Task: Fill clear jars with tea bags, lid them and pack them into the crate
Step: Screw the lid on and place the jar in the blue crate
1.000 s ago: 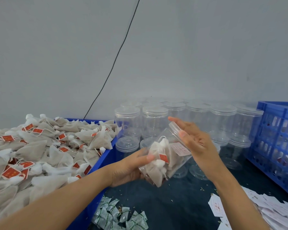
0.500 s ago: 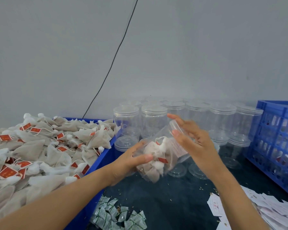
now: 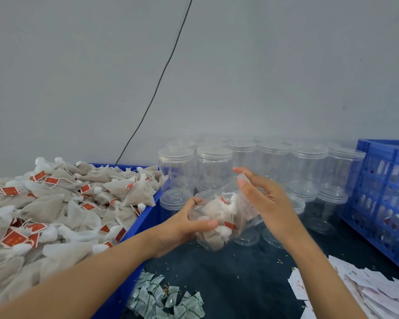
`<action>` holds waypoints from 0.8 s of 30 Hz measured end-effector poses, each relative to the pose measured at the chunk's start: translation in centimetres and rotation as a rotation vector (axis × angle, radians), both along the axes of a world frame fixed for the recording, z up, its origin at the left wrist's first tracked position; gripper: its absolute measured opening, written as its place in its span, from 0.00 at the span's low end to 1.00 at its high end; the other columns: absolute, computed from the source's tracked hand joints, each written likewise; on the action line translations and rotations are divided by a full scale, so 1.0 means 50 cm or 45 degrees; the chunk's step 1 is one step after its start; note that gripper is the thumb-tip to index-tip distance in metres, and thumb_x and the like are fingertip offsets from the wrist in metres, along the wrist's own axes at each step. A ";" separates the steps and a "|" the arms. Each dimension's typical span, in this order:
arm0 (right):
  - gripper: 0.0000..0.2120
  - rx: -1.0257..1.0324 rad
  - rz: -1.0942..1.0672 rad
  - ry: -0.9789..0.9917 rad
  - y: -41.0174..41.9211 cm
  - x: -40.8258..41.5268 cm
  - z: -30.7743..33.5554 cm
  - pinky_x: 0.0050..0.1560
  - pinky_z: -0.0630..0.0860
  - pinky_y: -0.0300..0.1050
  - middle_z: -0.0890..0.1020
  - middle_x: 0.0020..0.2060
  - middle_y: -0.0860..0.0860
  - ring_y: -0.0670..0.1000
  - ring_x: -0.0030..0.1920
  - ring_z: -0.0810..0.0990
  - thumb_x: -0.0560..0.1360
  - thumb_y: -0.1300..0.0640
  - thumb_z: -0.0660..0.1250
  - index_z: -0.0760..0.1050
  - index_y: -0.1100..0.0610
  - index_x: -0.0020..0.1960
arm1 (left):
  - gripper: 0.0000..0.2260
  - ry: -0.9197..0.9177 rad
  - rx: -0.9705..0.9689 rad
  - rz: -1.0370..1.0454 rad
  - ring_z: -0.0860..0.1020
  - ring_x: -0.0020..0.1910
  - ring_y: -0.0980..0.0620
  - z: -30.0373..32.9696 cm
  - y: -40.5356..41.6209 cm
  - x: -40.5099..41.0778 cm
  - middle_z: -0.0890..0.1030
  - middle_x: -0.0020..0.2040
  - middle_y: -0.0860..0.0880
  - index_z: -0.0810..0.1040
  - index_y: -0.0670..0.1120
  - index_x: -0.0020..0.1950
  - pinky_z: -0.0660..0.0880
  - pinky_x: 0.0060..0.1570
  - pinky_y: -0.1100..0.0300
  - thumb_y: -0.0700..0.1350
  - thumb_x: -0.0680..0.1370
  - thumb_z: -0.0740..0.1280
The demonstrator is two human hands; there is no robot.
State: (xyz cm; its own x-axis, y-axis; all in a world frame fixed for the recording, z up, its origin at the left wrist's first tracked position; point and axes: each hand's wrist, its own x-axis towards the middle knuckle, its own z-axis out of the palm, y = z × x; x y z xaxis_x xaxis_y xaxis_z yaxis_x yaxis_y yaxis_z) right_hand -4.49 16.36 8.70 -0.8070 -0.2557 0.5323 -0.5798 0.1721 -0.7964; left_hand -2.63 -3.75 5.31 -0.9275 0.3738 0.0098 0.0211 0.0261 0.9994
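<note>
At the left edge of the counter a blue bin [image 3: 145, 217] is heaped with tea bags [image 3: 62, 203], so I judge much filling remains. Their small red tags carry white print, too small to read. At the near edge, by the bin's corner, lies a pile of small white-and-green sachets [image 3: 168, 300]; their print is also not readable.

Over the middle of the counter the left hand [image 3: 182, 226] grips the filled jar [image 3: 219, 219] from below, fingers curled round its wall. The jar is tilted, off the surface, and holds several tea bags and a white slip with faint red print that I cannot read. The right hand [image 3: 263, 199] has straight fingers pressed against the jar's upper end; whether the lid is fully seated I cannot tell. This jar seems near ready for packing.

Behind, along the back edge, stand many empty lidded jars [image 3: 274, 164]. At the right edge stands the blue crate [image 3: 382, 194], something dim inside. In the near right corner lie paper slips [image 3: 378, 293], print unreadable
</note>
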 end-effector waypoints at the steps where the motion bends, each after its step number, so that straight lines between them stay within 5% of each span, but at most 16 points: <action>1: 0.14 0.056 -0.107 -0.051 -0.009 0.000 -0.005 0.66 0.69 0.51 0.77 0.61 0.40 0.43 0.64 0.72 0.76 0.41 0.60 0.76 0.39 0.60 | 0.50 0.047 -0.025 0.059 0.79 0.59 0.48 -0.002 0.000 -0.001 0.79 0.61 0.47 0.60 0.48 0.71 0.77 0.57 0.55 0.52 0.54 0.81; 3: 0.22 0.173 -0.179 -0.127 -0.019 0.003 -0.011 0.71 0.64 0.51 0.71 0.67 0.40 0.46 0.70 0.67 0.74 0.35 0.56 0.70 0.39 0.66 | 0.47 0.120 -0.060 0.138 0.79 0.59 0.50 0.000 -0.005 -0.002 0.77 0.63 0.46 0.61 0.47 0.70 0.77 0.56 0.57 0.51 0.55 0.78; 5: 0.29 0.137 0.002 -0.202 -0.015 0.008 -0.008 0.73 0.55 0.49 0.61 0.68 0.30 0.42 0.74 0.55 0.72 0.32 0.55 0.60 0.36 0.72 | 0.45 0.120 -0.021 0.176 0.79 0.59 0.49 0.003 -0.009 -0.003 0.77 0.63 0.45 0.63 0.48 0.70 0.78 0.56 0.57 0.52 0.56 0.77; 7: 0.26 0.099 0.223 -0.238 0.003 0.008 0.000 0.71 0.52 0.48 0.57 0.67 0.24 0.39 0.75 0.50 0.74 0.34 0.60 0.57 0.28 0.70 | 0.41 0.109 0.020 0.177 0.80 0.59 0.47 0.005 -0.012 -0.004 0.80 0.61 0.46 0.66 0.48 0.69 0.76 0.60 0.52 0.55 0.58 0.75; 11: 0.23 0.062 0.173 -0.290 0.030 0.000 0.013 0.61 0.71 0.46 0.71 0.66 0.42 0.44 0.67 0.70 0.68 0.36 0.68 0.69 0.30 0.62 | 0.35 0.109 -0.024 0.105 0.79 0.60 0.47 0.002 -0.007 -0.005 0.81 0.60 0.46 0.70 0.51 0.68 0.74 0.63 0.50 0.59 0.63 0.72; 13: 0.26 0.122 0.037 -0.330 0.026 0.000 0.012 0.43 0.70 0.34 0.76 0.56 0.41 0.39 0.55 0.75 0.62 0.30 0.62 0.70 0.34 0.59 | 0.40 0.093 -0.027 0.128 0.78 0.61 0.46 -0.001 -0.006 -0.009 0.79 0.63 0.45 0.66 0.48 0.71 0.73 0.65 0.47 0.56 0.62 0.74; 15: 0.31 0.185 -0.069 -0.331 0.022 -0.002 0.007 0.38 0.66 0.32 0.74 0.49 0.37 0.35 0.47 0.73 0.60 0.26 0.57 0.68 0.37 0.59 | 0.42 0.095 -0.042 0.152 0.78 0.61 0.45 -0.001 -0.007 -0.010 0.79 0.63 0.44 0.65 0.46 0.71 0.73 0.65 0.47 0.57 0.61 0.74; 17: 0.34 0.188 -0.092 -0.312 0.016 -0.004 0.002 0.40 0.66 0.33 0.73 0.50 0.37 0.36 0.48 0.73 0.61 0.25 0.54 0.66 0.39 0.62 | 0.41 0.080 -0.057 0.154 0.79 0.59 0.47 -0.001 -0.008 -0.010 0.80 0.62 0.44 0.66 0.46 0.70 0.76 0.61 0.52 0.59 0.62 0.73; 20: 0.33 0.119 0.021 -0.264 0.009 -0.003 -0.003 0.56 0.67 0.40 0.69 0.62 0.38 0.41 0.62 0.70 0.63 0.26 0.56 0.64 0.35 0.65 | 0.36 -0.023 -0.050 0.032 0.81 0.53 0.48 0.001 -0.009 -0.006 0.82 0.58 0.43 0.72 0.47 0.67 0.79 0.52 0.56 0.63 0.64 0.71; 24: 0.28 -0.008 0.033 -0.184 -0.006 0.000 -0.010 0.65 0.72 0.52 0.72 0.63 0.42 0.46 0.64 0.72 0.66 0.32 0.60 0.68 0.39 0.64 | 0.41 -0.188 0.097 -0.108 0.80 0.56 0.39 0.008 -0.005 0.003 0.79 0.60 0.37 0.74 0.44 0.67 0.79 0.54 0.47 0.66 0.61 0.76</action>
